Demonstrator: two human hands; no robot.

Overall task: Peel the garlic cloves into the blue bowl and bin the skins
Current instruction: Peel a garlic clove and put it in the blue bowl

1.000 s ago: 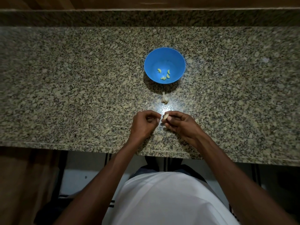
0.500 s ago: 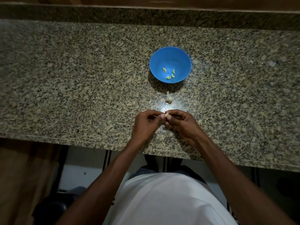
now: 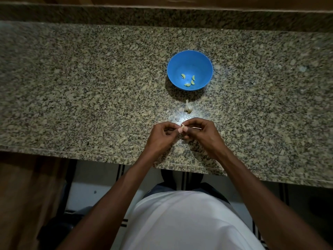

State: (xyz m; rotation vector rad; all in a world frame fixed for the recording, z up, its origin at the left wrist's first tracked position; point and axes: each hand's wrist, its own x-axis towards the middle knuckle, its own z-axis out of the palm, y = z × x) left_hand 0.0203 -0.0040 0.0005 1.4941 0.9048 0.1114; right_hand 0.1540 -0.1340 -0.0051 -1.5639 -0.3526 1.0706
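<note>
Your left hand [image 3: 161, 135] and right hand [image 3: 201, 133] pinch one garlic clove [image 3: 182, 127] between curled fingertips. The blue bowl [image 3: 189, 58] sits well beyond them.

clove [image 3: 182, 126]: mostly hidden between fingertips, peeled or not unclear
garlic [image 3: 188, 107]: too small to count cloves
forearms: cut off by bottom edge

Speckled polished granite counter [image 3: 90, 87]; smooth blue plastic-looking bowl [image 3: 182, 61].
</note>
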